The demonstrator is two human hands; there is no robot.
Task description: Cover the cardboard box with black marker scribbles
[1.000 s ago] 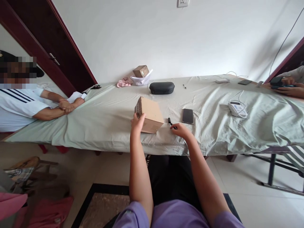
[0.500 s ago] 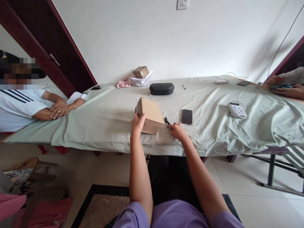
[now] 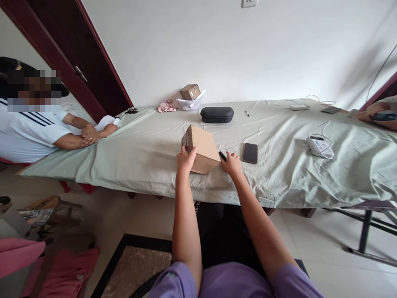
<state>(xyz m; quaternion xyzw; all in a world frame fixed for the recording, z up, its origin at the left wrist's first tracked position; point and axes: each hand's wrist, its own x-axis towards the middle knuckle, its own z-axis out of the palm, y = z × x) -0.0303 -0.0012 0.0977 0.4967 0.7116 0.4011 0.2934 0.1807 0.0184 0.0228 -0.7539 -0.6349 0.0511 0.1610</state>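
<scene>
A cardboard box (image 3: 204, 147) sits at an angle on the cloth-covered table, with torn dark tape along its left side. My left hand (image 3: 186, 159) grips the box at that left side, thumb on the near edge and fingers around the far face. Just right of the box, my right hand (image 3: 231, 162) is closed on a slim black pen-like object (image 3: 222, 156). One end of this object sticks out toward the box; the rest is hidden under my fingers. A dark phone (image 3: 250, 153) lies flat to the right of my right hand.
Behind the box lies a black hard case (image 3: 217, 115). A small brown box (image 3: 190, 92) rests on a plastic bag (image 3: 189, 104) beside a pink cloth (image 3: 167, 106). A white device with a cable (image 3: 320, 147) is at the right. A person's forearms (image 3: 83, 134) rest at the left.
My right hand has closed further around the black pen-like object, and its fingers have moved up along it. The whole view has shifted slightly; the left hand stays on the box.
</scene>
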